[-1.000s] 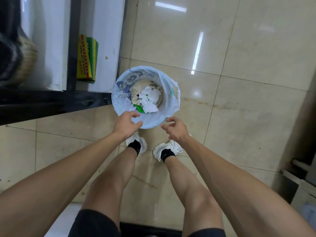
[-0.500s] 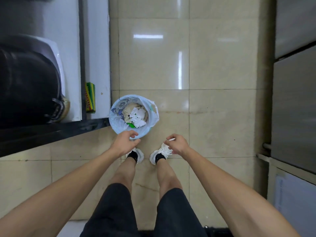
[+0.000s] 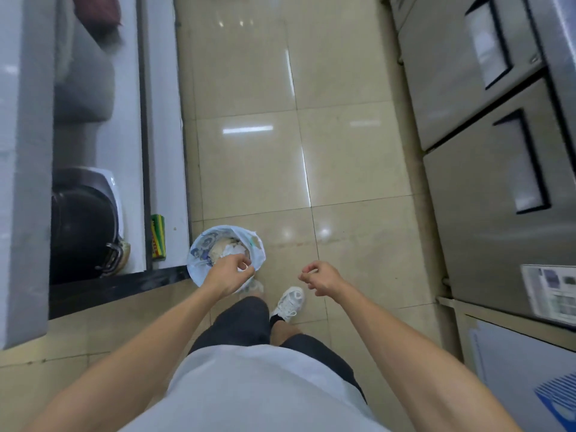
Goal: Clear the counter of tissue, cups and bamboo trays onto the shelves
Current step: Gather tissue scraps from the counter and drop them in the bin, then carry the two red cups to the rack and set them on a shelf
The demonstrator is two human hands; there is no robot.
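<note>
A waste bin (image 3: 199, 266) lined with a blue-and-white bag stands on the tiled floor by the corner of the left unit. Crumpled white tissue (image 3: 232, 249) lies inside it. My left hand (image 3: 229, 275) hovers over the bin's near rim, fingers loosely curled, with nothing clearly in it. My right hand (image 3: 321, 277) hangs in the air to the right of the bin, above my white shoe (image 3: 290, 302), half curled and holding nothing. No cups or bamboo trays are in view.
A grey counter edge (image 3: 25, 182) runs down the left, with a lower shelf holding a black pot (image 3: 84, 226) and a green-yellow box (image 3: 157, 236). Steel fridge doors (image 3: 498, 151) line the right. Beige floor tiles (image 3: 265, 157) lie between.
The view has risen and the bin now looks smaller and farther below. Both hands have drawn back from its rim, the right one moving out to the right. My feet have shifted.
</note>
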